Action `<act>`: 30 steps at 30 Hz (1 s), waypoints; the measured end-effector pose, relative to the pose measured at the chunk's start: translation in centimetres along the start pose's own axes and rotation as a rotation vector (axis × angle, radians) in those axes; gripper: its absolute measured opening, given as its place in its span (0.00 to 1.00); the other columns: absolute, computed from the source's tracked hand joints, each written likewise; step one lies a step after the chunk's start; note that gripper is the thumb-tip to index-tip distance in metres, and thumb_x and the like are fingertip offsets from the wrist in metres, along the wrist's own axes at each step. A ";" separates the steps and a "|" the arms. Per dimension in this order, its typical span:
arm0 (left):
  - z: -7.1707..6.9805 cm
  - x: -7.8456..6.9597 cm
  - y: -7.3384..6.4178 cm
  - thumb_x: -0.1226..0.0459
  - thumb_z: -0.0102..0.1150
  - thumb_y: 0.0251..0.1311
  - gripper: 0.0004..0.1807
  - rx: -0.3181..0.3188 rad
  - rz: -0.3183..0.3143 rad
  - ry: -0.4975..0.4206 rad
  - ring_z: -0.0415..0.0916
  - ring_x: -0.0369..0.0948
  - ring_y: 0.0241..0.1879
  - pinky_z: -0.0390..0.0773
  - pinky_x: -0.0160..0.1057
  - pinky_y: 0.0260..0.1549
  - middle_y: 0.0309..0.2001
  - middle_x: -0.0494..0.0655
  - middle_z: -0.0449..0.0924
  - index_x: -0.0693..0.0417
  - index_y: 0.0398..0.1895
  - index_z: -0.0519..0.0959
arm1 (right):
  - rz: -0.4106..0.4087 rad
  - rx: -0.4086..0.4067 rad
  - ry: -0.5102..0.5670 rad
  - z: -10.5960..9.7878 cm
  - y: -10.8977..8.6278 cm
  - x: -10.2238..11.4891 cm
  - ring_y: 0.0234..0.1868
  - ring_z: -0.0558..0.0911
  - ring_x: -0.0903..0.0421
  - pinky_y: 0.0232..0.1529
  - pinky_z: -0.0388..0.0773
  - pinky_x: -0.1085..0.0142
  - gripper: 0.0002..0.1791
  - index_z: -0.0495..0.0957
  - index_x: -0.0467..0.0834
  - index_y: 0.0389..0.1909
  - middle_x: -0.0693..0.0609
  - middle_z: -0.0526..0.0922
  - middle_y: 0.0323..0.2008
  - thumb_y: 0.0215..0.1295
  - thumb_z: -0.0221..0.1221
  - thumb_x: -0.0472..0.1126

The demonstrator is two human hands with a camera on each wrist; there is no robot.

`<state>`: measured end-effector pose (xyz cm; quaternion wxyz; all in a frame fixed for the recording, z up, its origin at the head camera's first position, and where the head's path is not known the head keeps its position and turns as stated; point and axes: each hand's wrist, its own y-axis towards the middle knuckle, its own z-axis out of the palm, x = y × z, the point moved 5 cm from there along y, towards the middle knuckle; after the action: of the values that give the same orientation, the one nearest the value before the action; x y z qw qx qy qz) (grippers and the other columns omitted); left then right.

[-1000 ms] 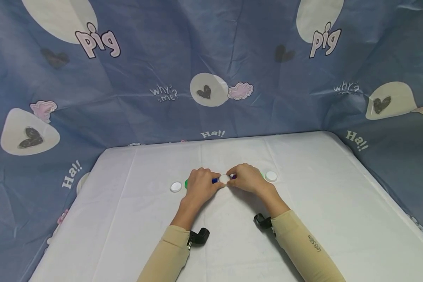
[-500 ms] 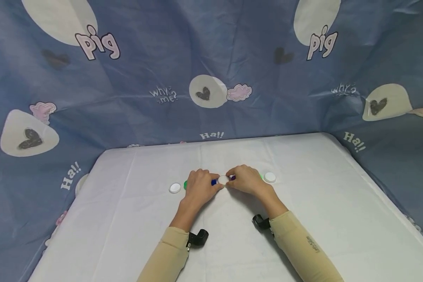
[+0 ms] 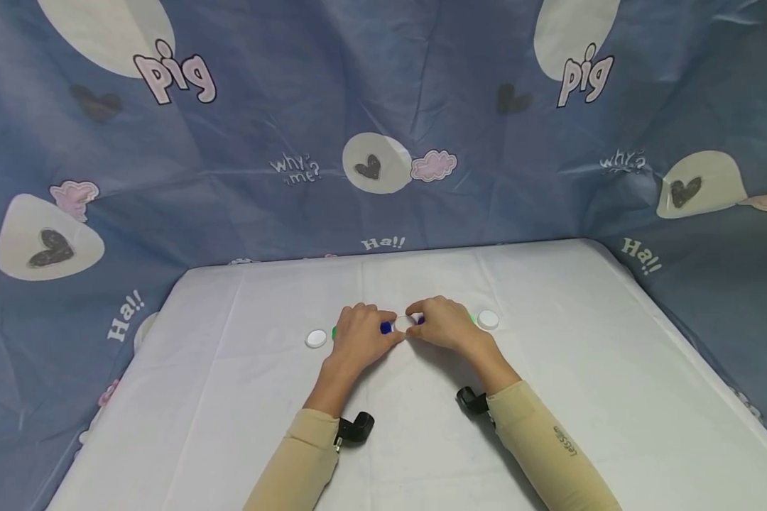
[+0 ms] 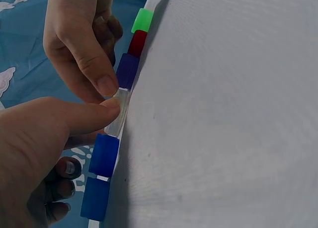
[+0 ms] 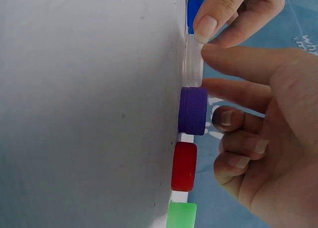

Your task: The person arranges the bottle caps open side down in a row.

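Observation:
In the head view a round white bottle cap (image 3: 405, 323) lies in the middle of a row of caps on the table. My left hand (image 3: 356, 335) pinches its left side between thumb and index finger, and my right hand (image 3: 446, 323) does likewise from the right. Both thumbs meet near the cap's front edge in the wrist views. Just right of it stands a ribbed purple cap (image 5: 193, 111), then a red cap (image 5: 184, 167) and a light green cap (image 5: 181, 215). On the left, two blue caps (image 4: 104, 156) sit beside my curled lower fingers.
White caps form the row's ends: one at the left (image 3: 316, 338), another at the right (image 3: 488, 319). A white cloth covers the table (image 3: 415, 454). Behind it hangs a blue printed curtain (image 3: 243, 199). Each wrist carries a small black camera (image 3: 356, 428).
Both hands keep their place at the white bottle cap; the head view has shifted only slightly.

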<state>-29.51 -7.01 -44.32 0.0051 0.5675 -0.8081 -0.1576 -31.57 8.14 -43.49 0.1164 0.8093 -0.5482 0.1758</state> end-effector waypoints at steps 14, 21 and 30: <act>-0.8 1.3 -0.4 0.42 0.72 0.48 0.27 0.014 -0.005 0.007 0.77 0.43 0.36 0.70 0.44 0.39 0.39 0.44 0.87 0.36 0.53 0.85 | -0.002 0.034 0.041 0.5 0.6 1.3 0.31 0.77 0.58 0.32 0.73 0.62 0.23 0.84 0.53 0.55 0.54 0.88 0.40 0.58 0.68 0.52; -1.1 2.3 -0.8 0.42 0.71 0.50 0.28 0.056 -0.047 0.009 0.77 0.44 0.38 0.70 0.45 0.41 0.42 0.44 0.86 0.34 0.56 0.83 | -0.031 0.040 0.022 0.7 0.8 2.0 0.46 0.84 0.53 0.42 0.79 0.55 0.23 0.83 0.53 0.55 0.52 0.87 0.50 0.57 0.68 0.52; -1.3 3.0 -1.4 0.44 0.72 0.50 0.25 0.046 -0.055 0.003 0.76 0.43 0.36 0.69 0.44 0.39 0.40 0.43 0.86 0.37 0.52 0.86 | -0.030 0.070 0.027 1.6 1.3 2.7 0.50 0.84 0.50 0.46 0.80 0.52 0.22 0.84 0.53 0.54 0.51 0.87 0.50 0.57 0.68 0.51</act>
<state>-29.01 -10.55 -43.99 -0.0110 0.5897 -0.7957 -0.1380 -31.65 4.74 -43.82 0.0982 0.8185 -0.5280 0.2041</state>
